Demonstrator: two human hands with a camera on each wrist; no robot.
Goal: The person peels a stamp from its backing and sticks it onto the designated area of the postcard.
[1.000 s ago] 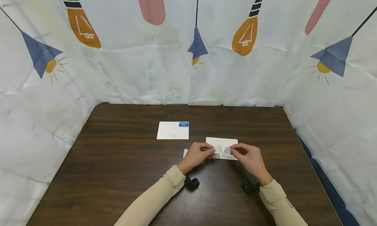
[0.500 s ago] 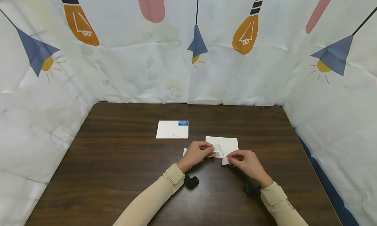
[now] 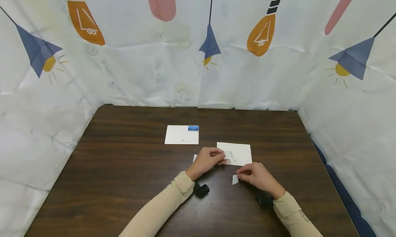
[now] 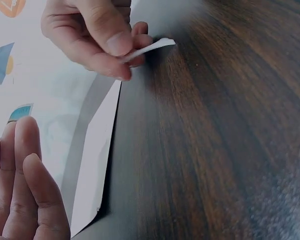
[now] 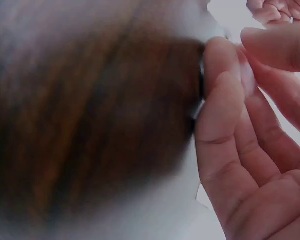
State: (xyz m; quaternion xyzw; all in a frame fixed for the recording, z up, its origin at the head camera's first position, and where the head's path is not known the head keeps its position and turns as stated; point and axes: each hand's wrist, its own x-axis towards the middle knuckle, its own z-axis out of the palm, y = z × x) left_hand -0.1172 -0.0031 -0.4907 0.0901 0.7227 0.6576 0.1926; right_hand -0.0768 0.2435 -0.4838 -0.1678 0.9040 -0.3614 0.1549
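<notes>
My left hand (image 3: 207, 163) is held over the near-left part of a white postcard (image 3: 241, 151). Its fingertips pinch a small pale square (image 3: 228, 155); in the left wrist view this shows a teal printed face and looks like a stamp (image 4: 21, 113). Nearer the table's front, right of the left hand, my right hand (image 3: 258, 177) pinches a small piece of white paper (image 3: 235, 179) between thumb and fingers. Seen from the left wrist, that paper (image 4: 152, 48) is slightly curved and stands off the tabletop. The right wrist view is blurred.
Farther back lies a second white postcard (image 3: 181, 135) with a blue stamp (image 3: 193, 128) in its corner. A white paper edge (image 3: 194, 158) peeks out beside my left hand. All lie on a dark wooden table (image 3: 123, 182) enclosed by printed white cloth (image 3: 173, 75).
My right hand has moved away from the left, toward the table's front edge, carrying the white paper piece off the postcard. My left hand stays in place with the stamp.
</notes>
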